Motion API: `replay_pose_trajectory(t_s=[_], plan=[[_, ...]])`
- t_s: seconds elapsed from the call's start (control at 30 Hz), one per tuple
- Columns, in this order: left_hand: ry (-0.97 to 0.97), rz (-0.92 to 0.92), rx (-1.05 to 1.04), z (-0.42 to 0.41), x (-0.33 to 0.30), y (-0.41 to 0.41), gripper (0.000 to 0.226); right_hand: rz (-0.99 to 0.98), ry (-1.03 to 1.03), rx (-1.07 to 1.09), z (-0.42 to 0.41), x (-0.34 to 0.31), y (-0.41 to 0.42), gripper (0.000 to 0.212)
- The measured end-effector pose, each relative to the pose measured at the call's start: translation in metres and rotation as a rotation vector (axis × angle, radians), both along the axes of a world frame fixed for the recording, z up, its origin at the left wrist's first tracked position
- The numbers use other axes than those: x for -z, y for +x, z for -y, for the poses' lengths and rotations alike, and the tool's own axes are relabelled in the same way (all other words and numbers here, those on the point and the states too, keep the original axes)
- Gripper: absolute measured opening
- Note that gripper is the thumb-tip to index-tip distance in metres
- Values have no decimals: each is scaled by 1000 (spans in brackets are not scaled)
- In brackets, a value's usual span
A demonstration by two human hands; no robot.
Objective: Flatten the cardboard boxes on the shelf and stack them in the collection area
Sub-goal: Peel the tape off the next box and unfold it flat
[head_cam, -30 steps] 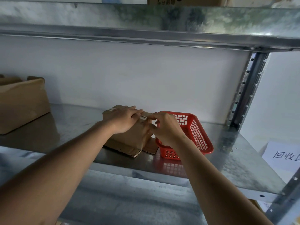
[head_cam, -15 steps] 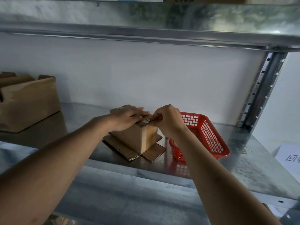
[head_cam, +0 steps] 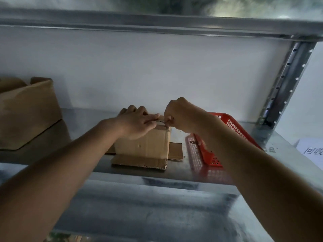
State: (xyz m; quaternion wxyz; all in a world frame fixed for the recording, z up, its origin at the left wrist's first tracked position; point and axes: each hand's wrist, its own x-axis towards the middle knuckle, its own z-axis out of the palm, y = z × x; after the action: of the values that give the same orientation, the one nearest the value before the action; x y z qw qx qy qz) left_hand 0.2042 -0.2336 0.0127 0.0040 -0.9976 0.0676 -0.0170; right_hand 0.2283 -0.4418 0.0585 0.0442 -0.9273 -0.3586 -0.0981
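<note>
Small box stands mid-shelf near the front edge, bottom flaps splayed flat on the metal around it. Left hand lies over the box top, fingers fairly straight, pressing down to steady it. Right hand has its fingers curled together, pinching something thin at the top right corner of the box, likely tape or a flap edge; too blurred to tell which.

Step looks like opening the top seam so the box can collapse. To do it well: keep the left palm bearing down so the light box doesn't slide toward the basket, pull the strip low and along the seam rather than straight up, then fold the walls flat along their creases.

Shelf is bare galvanised metal, shiny, probably slippery. Red mesh basket sits just right of the box, toward the right-hand edge. A bigger open box stands at the left end, not yet flattened. Upper shelf runs overhead, perforated post at the back right corner, white wall behind, a paper label with printed characters off the right edge.
</note>
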Motion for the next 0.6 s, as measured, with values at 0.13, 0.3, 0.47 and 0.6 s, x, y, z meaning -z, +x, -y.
replay_pose_trajectory(t_s=[0.13,0.3,0.47,0.6], plan=[[-12,41,45,-4,7,4,60,65,-178,-16,-8,-9,-1,8],[-47,47,72,-4,9,4,60,104,-280,8,-17,-9,-2,15],[-71,83,96,-5,12,2,61,-31,-253,53,-15,-20,-4,16],[-68,107,108,-6,13,2,63,-13,-330,79,-24,-21,-8,17]])
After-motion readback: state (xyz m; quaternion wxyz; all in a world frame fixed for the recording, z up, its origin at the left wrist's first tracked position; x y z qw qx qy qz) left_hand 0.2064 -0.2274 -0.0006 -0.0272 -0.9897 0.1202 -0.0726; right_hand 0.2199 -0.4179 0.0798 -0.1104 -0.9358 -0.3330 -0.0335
